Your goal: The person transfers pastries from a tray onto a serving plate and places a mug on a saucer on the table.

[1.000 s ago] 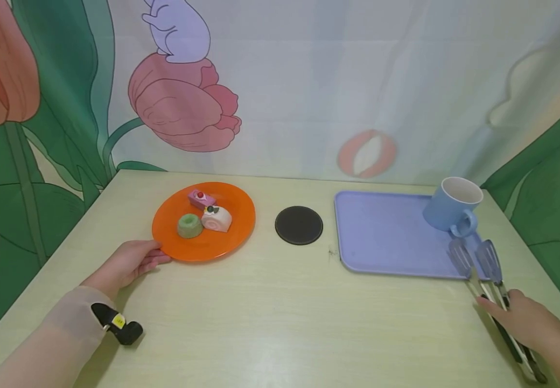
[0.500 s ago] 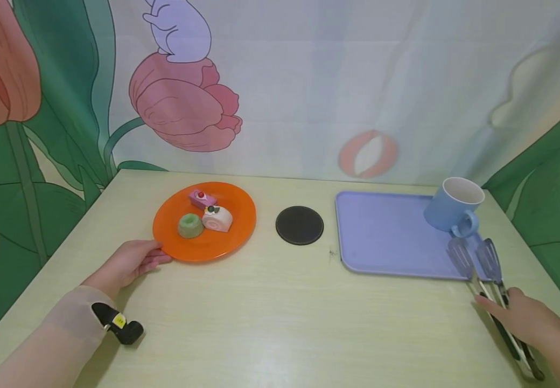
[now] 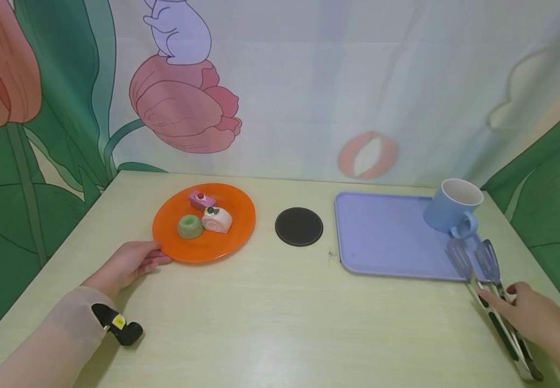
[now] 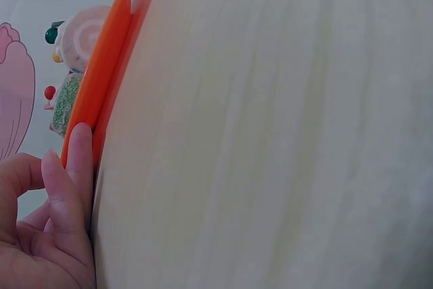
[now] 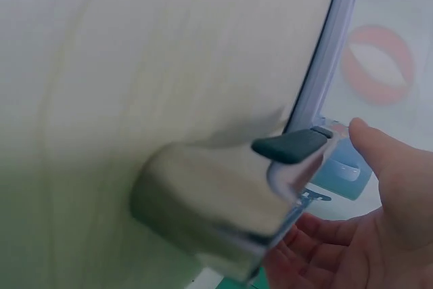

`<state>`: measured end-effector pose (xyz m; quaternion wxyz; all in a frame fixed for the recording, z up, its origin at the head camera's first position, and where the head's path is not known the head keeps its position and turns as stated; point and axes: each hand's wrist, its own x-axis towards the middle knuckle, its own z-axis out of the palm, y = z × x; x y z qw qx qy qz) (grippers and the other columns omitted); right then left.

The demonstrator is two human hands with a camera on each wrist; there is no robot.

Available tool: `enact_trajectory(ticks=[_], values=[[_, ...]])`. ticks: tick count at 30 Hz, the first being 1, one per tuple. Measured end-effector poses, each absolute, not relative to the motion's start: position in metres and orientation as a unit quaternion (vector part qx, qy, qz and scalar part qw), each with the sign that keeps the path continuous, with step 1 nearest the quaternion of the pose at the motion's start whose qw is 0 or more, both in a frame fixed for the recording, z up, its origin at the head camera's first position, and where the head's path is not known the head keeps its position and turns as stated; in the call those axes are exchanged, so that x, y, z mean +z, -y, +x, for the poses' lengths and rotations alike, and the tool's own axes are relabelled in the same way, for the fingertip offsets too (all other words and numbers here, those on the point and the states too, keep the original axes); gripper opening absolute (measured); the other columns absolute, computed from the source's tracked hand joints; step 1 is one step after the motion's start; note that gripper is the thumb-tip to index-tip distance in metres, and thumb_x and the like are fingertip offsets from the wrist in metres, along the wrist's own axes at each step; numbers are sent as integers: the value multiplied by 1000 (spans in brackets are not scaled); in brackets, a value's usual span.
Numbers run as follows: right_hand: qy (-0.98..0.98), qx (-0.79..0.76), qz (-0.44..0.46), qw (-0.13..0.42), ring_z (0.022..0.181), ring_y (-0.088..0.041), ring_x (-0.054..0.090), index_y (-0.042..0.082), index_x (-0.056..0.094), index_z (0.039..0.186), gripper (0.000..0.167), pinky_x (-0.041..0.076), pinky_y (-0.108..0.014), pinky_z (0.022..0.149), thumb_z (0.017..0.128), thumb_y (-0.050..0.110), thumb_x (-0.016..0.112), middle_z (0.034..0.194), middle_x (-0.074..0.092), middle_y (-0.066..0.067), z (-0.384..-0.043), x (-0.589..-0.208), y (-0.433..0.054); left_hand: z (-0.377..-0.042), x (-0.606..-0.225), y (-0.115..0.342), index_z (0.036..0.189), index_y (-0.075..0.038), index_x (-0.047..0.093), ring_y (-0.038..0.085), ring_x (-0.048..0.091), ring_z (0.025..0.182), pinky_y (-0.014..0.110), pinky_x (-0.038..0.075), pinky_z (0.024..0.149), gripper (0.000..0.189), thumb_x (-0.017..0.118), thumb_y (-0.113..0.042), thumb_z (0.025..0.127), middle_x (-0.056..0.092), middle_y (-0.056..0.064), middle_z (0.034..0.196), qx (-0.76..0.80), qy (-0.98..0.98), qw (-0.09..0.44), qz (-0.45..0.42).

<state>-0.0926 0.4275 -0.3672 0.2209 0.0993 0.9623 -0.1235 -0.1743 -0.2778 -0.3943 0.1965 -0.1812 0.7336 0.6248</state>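
Observation:
My left hand [image 3: 127,264] holds the near-left rim of an orange plate [image 3: 224,245], its fingertips right at the edge in the left wrist view. Three small toy cakes lie on the plate: a green ring cake [image 3: 190,227], a white-and-pink roll [image 3: 217,220] and a pink slice [image 3: 201,200]. At the right, my right hand [image 3: 534,315] is loosened around a pair of metal serving tongs [image 3: 503,328], its thumb apart from them in the right wrist view. The tongs' slotted heads overlap the near right corner of a lavender tray [image 3: 386,231].
A light blue mug [image 3: 447,207] stands upright on the tray's right side, handle toward me. Between plate and tray lies a round black coaster [image 3: 299,226]. A curtain with printed tulips [image 3: 183,108] hangs behind the table [image 3: 280,323].
My right hand has loosened from the tongs, its fingers lifting slightly off the handles. The tongs have shifted a little. My left hand and the plate stay where they were.

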Motion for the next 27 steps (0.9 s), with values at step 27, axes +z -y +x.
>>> enact_trajectory(ticks=[27], values=[[-987, -136, 79, 37, 94, -53, 46, -26, 32, 121, 86, 45, -55, 67, 94, 56, 38, 111, 41, -42, -88, -351, -414, -177, -397, 279, 134, 6, 34, 7, 68, 76, 14, 51, 67, 49, 42, -28, 100, 70, -1, 82, 624, -734, 193, -188]])
